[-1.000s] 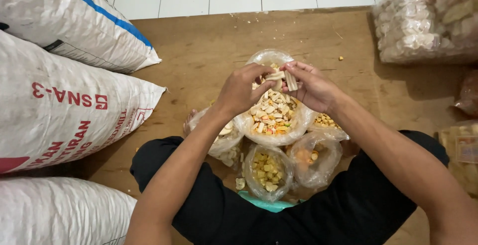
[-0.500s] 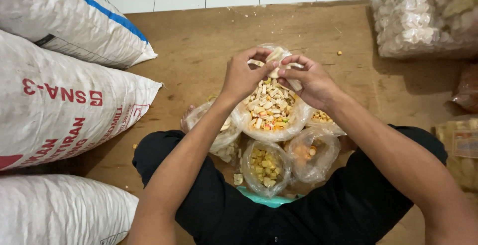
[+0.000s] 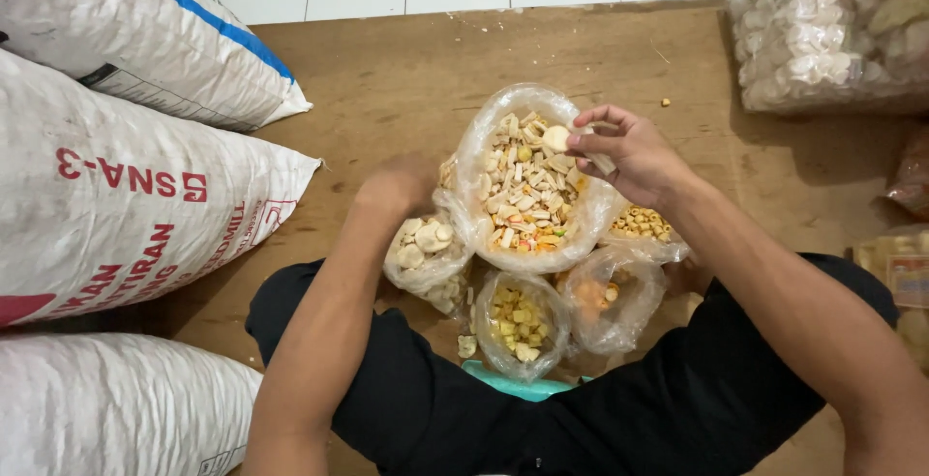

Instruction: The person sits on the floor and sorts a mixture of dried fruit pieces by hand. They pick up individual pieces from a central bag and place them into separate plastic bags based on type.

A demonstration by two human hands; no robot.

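Risk, as judged from this frame: the large clear plastic bag of mixed pale stick-shaped and round crackers stands open-mouthed among smaller bags and is steadied only on its left side. If the left hand lets the rim slacken, the bag could slump toward the brown wooden board and spill. A loose cracker already lies on the board (far side, near the right).

Second risk: the right hand carries more than one piece at once. Its fingertips pinch a round off-white cracker disc, and at least one pale stick is tucked behind the fingers. A weak pinch could drop the disc outside the mouth.

Position: the disc sits at the tips of thumb and forefinger, directly above the bag's right rim, over the contents.

Left hand: blurred, at the bag's left edge; whether its fingers grip the plastic, I cannot tell.

Around the large bag: four smaller clear bags of sorted crackers.
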